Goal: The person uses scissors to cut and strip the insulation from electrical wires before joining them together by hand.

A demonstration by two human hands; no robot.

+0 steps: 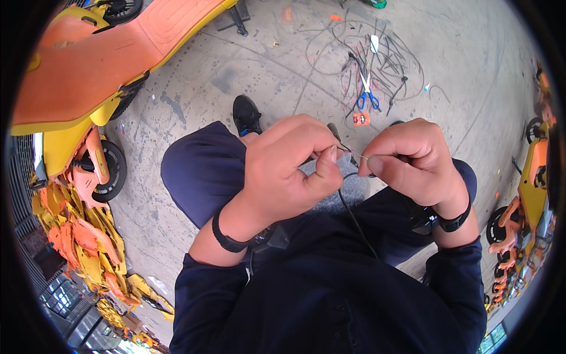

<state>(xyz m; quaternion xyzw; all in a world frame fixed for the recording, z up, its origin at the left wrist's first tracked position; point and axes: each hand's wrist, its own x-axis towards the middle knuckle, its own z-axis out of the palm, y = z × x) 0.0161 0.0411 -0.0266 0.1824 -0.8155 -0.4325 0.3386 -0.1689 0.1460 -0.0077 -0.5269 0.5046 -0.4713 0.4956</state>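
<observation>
My left hand [295,156] is in front of me, fingers curled, thumb and forefinger pinching thin wire ends [345,148] of a dark cable. My right hand [413,165], a little to the right, pinches a fine pale wire [365,158] between thumb and forefinger. A black cable [354,218] hangs from between my hands down across my lap. A dark thin object [332,129] pokes up behind my left fingers; I cannot make out what it is. A grey textured surface [342,197] shows between my legs, partly hidden by my hands.
Tangled cables [389,59] lie on the concrete floor ahead, with blue-handled scissors [367,97] and a small orange packet [361,119]. An orange-and-yellow scooter [94,71] stands at upper left. Piled panels [76,230] lie at left; more scooters [533,171] line the right edge.
</observation>
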